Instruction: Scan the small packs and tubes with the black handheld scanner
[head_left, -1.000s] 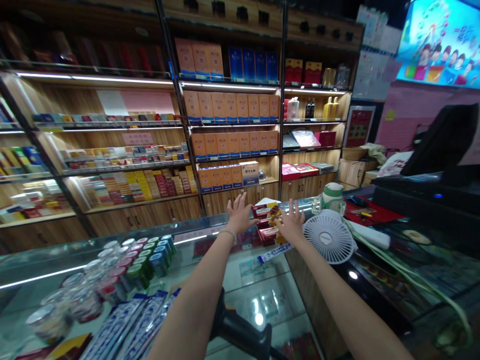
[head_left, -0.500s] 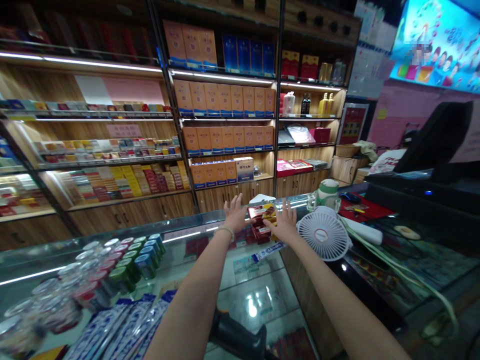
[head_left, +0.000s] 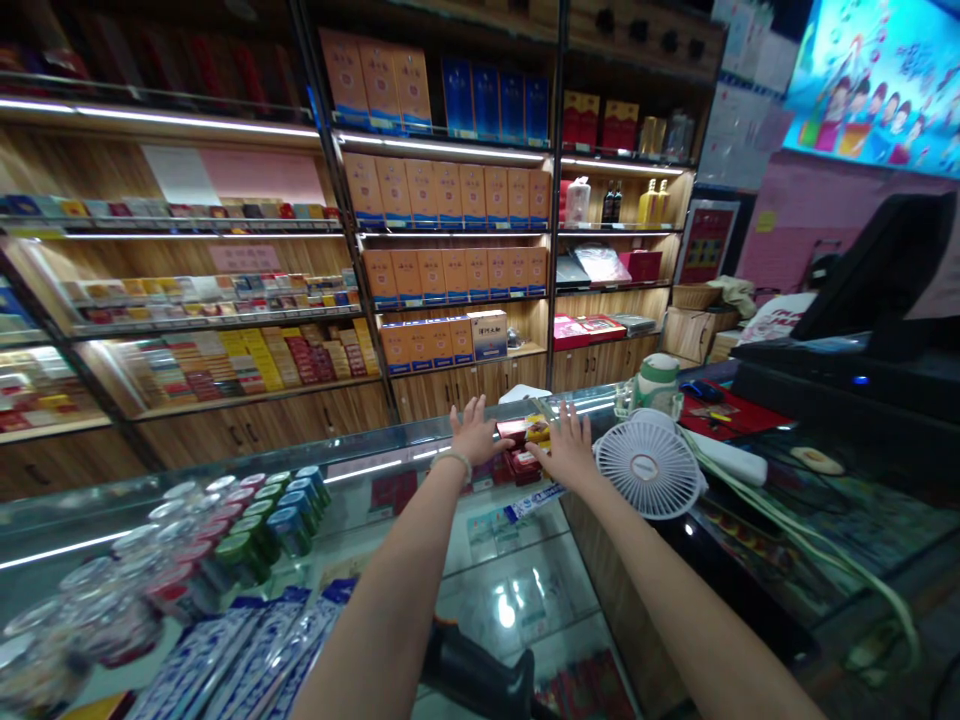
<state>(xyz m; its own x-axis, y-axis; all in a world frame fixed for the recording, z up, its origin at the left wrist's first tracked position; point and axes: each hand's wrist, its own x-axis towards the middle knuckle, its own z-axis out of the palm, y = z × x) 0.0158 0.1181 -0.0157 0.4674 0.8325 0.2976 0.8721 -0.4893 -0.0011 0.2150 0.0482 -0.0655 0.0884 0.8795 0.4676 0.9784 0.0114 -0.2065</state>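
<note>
Several small red and yellow packs (head_left: pixel 525 462) stand in a pile near the far edge of the glass counter (head_left: pixel 420 455). My left hand (head_left: pixel 476 438) is at the left side of the pile, fingers spread and pointing forward. At the pile's right side is my right hand (head_left: pixel 568 447), its fingers also apart. Both thumbs point inward toward the packs; whether they touch them is hard to tell. A blue and white packet (head_left: pixel 534 503) lies just in front of the pile.
Rows of cans (head_left: pixel 259 525) and blue-white packets (head_left: pixel 225 650) cover the left counter. A black scanner (head_left: pixel 476 670) lies between my forearms. On the right are a white fan (head_left: pixel 646 468), a green-lidded bottle (head_left: pixel 656 385), cables and a black monitor (head_left: pixel 877 280).
Both hands remain spread beside the pile, with only slight shifts. The upper packs look lower between the hands than before. The camera view has moved a little.
</note>
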